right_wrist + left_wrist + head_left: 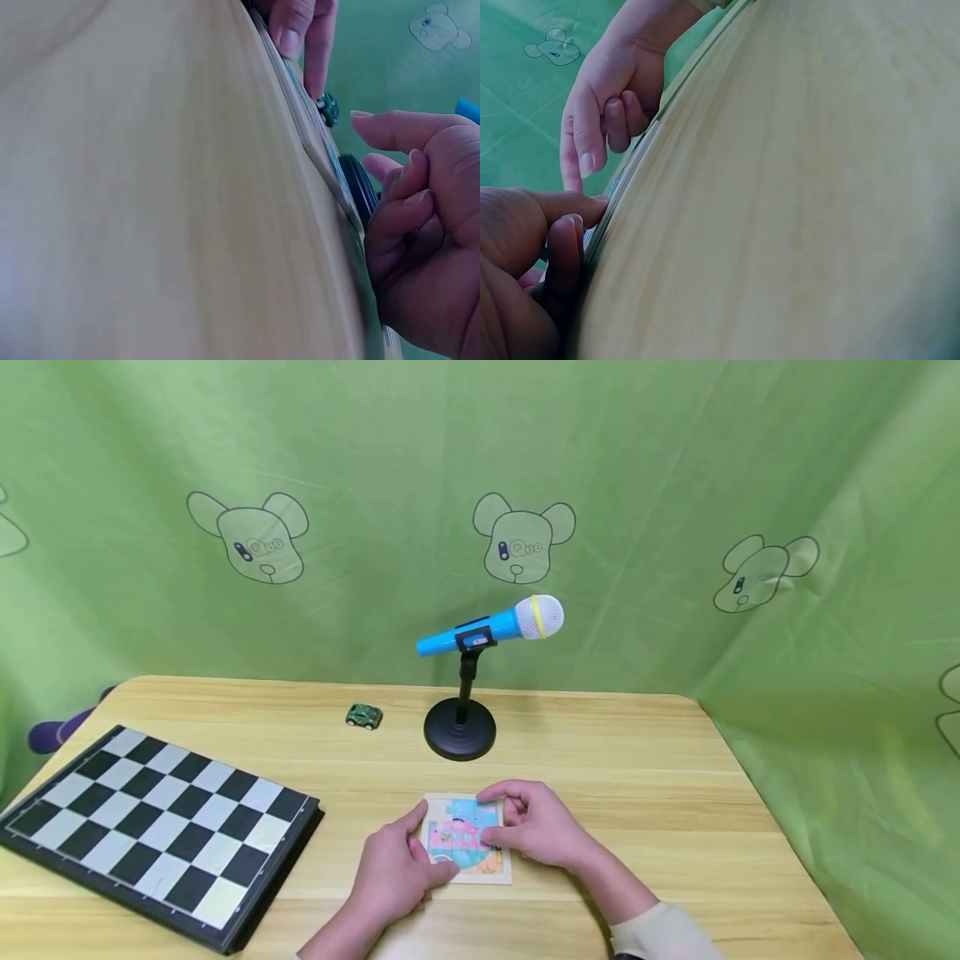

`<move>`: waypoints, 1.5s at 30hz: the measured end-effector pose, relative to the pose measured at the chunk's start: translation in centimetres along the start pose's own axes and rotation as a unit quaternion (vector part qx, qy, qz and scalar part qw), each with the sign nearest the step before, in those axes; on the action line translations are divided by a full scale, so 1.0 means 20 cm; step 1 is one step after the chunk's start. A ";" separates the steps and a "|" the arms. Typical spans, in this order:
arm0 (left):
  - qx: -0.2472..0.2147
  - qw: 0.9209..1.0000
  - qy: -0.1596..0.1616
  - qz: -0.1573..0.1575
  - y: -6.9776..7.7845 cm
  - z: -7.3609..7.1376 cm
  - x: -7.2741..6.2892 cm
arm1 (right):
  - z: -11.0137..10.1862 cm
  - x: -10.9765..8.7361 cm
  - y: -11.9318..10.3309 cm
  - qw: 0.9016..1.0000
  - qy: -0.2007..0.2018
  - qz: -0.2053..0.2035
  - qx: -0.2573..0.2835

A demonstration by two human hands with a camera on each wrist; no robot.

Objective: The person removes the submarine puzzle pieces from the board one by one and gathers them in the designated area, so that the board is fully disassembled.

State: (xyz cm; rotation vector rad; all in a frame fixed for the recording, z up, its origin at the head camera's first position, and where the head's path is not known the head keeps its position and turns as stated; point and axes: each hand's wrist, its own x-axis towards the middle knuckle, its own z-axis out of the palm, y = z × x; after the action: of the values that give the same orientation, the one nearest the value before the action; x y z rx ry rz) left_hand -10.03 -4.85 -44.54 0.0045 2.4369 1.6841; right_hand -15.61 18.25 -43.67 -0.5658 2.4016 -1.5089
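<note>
A small square jigsaw puzzle (463,843) with a pink and blue picture and a pale wooden border lies flat on the table. My left hand (392,867) holds its left side, the thumb on the lower border and the index finger at the upper left edge. From the right, my right hand (546,828) reaches over the picture. Its thumb and index finger are stretched out and spread apart over the right half, while the other fingers are curled in, as the right wrist view shows. Both wrist views see the puzzle (319,146) edge-on, its face mostly hidden.
Behind the puzzle stands a blue toy microphone (480,631) on a round black base (460,731). A small green toy car (364,716) sits left of that base. At the left lies a black-and-white chessboard (161,827). A green curtain (615,635) hangs behind the wooden table (645,760).
</note>
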 end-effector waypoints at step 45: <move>0.008 1.000 -0.007 0.010 0.00 -0.01 0.00 | 0.12 0.15 -0.12 0.995 -0.071 0.057 -0.038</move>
State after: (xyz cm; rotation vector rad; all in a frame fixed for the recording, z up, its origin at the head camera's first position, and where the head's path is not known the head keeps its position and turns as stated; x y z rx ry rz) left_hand -10.12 -5.03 -44.57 0.0414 2.4487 1.6661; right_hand -16.90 14.06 -42.61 -0.5230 2.3478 -1.2919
